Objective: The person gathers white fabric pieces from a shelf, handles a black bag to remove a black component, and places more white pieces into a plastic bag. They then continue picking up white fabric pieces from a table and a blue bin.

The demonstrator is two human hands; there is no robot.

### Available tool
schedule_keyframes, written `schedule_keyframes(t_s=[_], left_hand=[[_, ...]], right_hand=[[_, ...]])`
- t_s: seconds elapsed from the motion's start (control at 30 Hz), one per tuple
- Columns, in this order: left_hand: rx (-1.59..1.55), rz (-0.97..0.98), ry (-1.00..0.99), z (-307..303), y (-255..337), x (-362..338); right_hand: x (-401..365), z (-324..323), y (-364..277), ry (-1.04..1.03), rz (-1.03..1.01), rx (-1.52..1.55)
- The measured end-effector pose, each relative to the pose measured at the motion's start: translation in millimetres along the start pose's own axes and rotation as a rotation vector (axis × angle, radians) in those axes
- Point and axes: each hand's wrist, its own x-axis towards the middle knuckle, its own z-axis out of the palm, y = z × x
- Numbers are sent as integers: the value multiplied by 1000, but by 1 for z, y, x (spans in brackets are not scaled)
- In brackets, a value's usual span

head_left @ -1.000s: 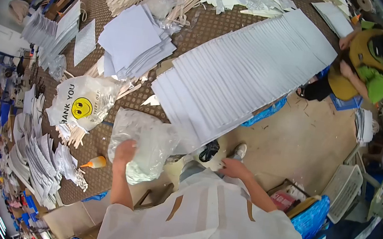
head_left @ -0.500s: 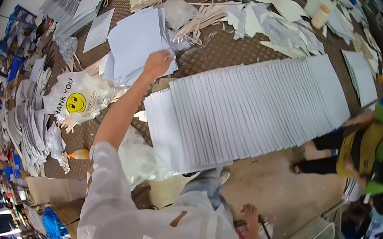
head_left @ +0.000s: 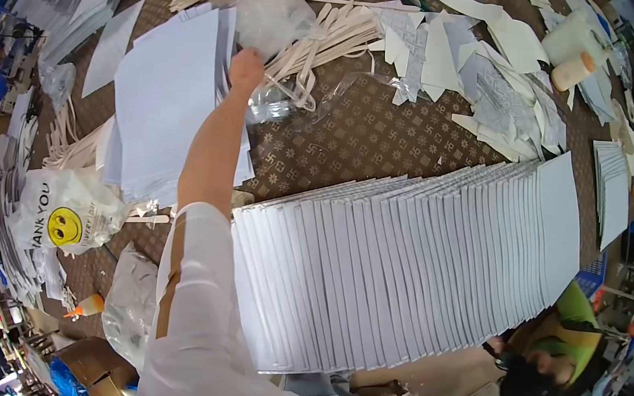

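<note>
My left hand [head_left: 247, 69] is stretched far forward, at the right edge of a stack of white sheets [head_left: 166, 88]. Its fingers are curled closed, and what they hold, if anything, is hidden. Just beyond the hand lies a clear plastic bag [head_left: 276, 16]. To its right is a bundle of pale flat strips [head_left: 331, 42]. Nearer my body, a long fanned row of folded white paper pieces [head_left: 396, 266] stretches to the right. My right hand is out of view.
A white smiley-face bag [head_left: 71, 216] and an orange-tipped glue bottle [head_left: 87, 305] lie at left. Paper scraps [head_left: 502, 94] and a white jug [head_left: 578, 40] are at the back right. A co-worker [head_left: 553, 361] is low at the right, beyond the row.
My left hand has moved forward along the right edge of the sheet stack. My right hand has dropped out of view. The camera has shifted, and the co-worker is bent lower.
</note>
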Motion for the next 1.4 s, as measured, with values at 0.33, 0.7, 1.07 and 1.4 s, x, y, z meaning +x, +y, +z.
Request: schedule_keyframes(t_s=[0.33,0.7,1.07,1.4], left_hand=[[-2010,-653,101,-65,12,-35],[-1376,-684,-397,-100,27,-96],[-1042,-139,-568,-180,203,-313],[-946,228,-1644,-195,437,-762]], right_hand=[[-15,-4,43,29,-91,-143],[-78,-10,-48,66,-36,756],[-50,61,-7,600,-291,498],[-178,9,-11,-45,-703,1363]])
